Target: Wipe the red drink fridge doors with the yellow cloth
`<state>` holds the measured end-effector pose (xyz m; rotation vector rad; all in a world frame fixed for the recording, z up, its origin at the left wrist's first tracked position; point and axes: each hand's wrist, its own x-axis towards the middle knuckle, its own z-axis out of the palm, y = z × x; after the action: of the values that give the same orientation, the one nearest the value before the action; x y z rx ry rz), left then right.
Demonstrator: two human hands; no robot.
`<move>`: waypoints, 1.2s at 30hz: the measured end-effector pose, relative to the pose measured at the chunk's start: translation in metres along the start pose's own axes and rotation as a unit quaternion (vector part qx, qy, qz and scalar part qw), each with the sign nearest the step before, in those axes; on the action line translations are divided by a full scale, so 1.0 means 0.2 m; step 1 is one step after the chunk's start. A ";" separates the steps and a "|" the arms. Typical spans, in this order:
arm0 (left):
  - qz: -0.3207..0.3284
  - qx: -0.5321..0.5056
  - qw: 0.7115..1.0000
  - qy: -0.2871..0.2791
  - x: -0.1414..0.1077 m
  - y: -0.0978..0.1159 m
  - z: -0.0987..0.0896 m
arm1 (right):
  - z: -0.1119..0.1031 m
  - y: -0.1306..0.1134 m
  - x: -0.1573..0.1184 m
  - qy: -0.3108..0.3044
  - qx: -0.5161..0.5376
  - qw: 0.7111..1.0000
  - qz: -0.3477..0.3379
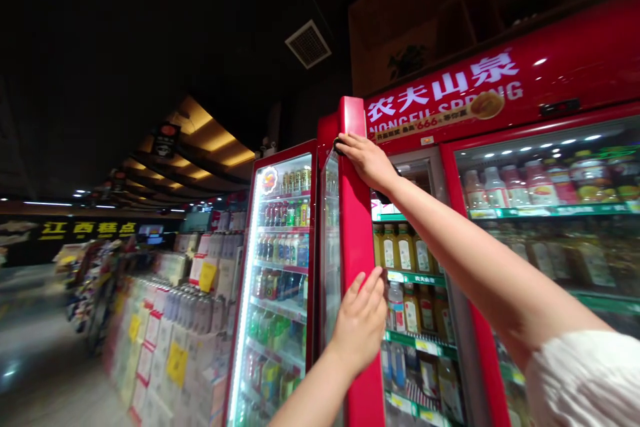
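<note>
A red-framed glass fridge door point(356, 233) stands swung open in front of me, its narrow edge side towards me. High on it, my right hand point(369, 161) lies over the red frame, fingers close together and bent across it. Something small and dark point(339, 145) shows at the fingertips; what it is I cannot make out. Lower down, my left hand point(361, 320) rests against the same frame, palm towards it, fingers stretched out and slightly apart, holding nothing. Behind the door, green-edged shelves point(417, 278) carry bottled drinks point(404, 247).
Left of the door stands another lit drinks fridge point(280, 247). A red sign panel point(445, 90) runs above the right-hand fridge, whose glass door point(550, 233) is shut. Stacked cartons with yellow tags point(177, 363) line the aisle floor point(30, 360) at left.
</note>
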<state>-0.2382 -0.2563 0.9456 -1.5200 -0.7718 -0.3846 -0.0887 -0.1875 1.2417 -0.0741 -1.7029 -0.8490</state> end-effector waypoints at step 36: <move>-0.010 -0.236 0.970 -0.056 -0.82 0.30 -0.21 | 0.03 -1.15 -1.77 -0.247 0.080 0.959 0.115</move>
<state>-0.3060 -0.3331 0.7983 -1.9930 -0.8222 -0.5267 -0.0870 -0.2199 0.8207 -0.3956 -2.1734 -0.5392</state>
